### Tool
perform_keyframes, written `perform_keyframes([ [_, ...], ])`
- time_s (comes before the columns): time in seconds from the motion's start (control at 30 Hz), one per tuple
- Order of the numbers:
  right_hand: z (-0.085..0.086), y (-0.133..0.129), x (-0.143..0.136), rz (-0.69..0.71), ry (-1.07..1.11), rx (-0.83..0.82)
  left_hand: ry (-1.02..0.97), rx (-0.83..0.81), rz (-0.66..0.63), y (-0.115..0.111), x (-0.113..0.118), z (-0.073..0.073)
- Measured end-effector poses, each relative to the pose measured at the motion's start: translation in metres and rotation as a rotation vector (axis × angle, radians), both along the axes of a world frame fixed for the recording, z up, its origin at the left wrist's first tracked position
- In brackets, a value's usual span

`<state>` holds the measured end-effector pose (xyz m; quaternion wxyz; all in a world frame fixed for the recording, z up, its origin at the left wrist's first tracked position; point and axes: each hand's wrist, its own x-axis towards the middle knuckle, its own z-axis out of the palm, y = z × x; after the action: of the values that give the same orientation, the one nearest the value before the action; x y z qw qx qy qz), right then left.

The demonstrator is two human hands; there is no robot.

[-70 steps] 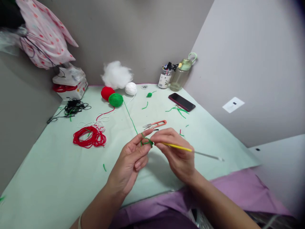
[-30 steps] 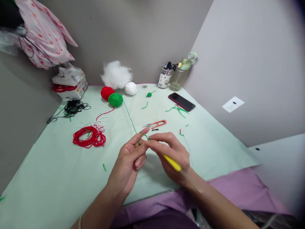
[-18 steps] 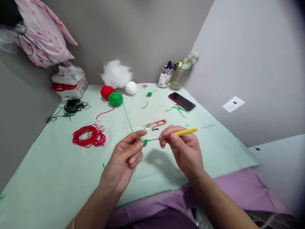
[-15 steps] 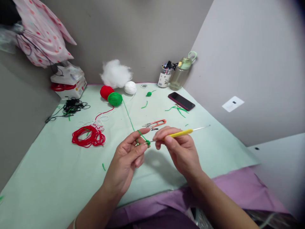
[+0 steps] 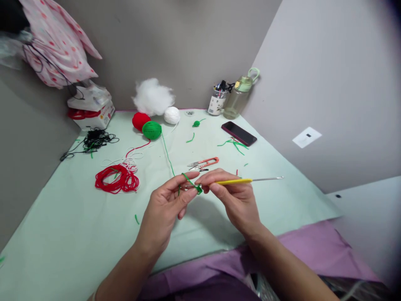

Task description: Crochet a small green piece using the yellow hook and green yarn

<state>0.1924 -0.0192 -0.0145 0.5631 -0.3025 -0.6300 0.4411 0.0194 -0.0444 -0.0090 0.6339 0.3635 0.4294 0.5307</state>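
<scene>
Between thumb and fingers, my left hand [image 5: 167, 205] pinches a small green crochet piece [image 5: 199, 190]. Green yarn [image 5: 168, 155] runs from the green yarn ball [image 5: 152, 130] over my left index finger to the piece. My right hand [image 5: 233, 196] grips a crochet hook [image 5: 234, 182] by its yellow handle. One metal end of the hook is at the green piece, partly hidden by my fingers; the other points right. Just beyond my hands lie orange-handled thread snips [image 5: 208, 162].
Red [image 5: 140, 120] and white yarn balls [image 5: 171, 115] sit by white stuffing [image 5: 153, 97] at the back. A red yarn coil [image 5: 106, 180] and black yarn tangle [image 5: 97, 139] lie left. A phone [image 5: 239, 133], pen cup [image 5: 217, 101] and bottle [image 5: 237, 98] stand or lie back right.
My right hand has shifted slightly left, and the crochet hook now lies flatter, its near end further across my left fingertips. The green piece shows a little more beside my left thumb.
</scene>
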Motion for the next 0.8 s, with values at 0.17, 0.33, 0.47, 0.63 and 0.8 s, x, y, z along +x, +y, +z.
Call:
perform_keyframes([
  [0.17, -0.002, 0.005, 0.002, 0.095, 0.107, -0.118, -0.034, -0.012, -0.009, 0.0, 0.0, 0.0],
  [0.33, 0.001, 0.005, 0.008, 0.114, 0.068, -0.103, -0.025, 0.007, -0.007, -0.001, -0.003, 0.0],
  [0.47, 0.005, -0.002, 0.01, -0.054, -0.232, 0.238, 0.013, 0.023, 0.04, -0.001, -0.003, -0.004],
  [0.63, 0.001, -0.007, 0.007, -0.194, -0.632, 0.822, -0.164, -0.05, -0.017, -0.001, 0.0, -0.002],
  [0.8, 0.002, -0.008, 0.007, -0.19, -0.408, 0.525, -0.333, -0.154, -0.12, 0.001, 0.0, 0.003],
])
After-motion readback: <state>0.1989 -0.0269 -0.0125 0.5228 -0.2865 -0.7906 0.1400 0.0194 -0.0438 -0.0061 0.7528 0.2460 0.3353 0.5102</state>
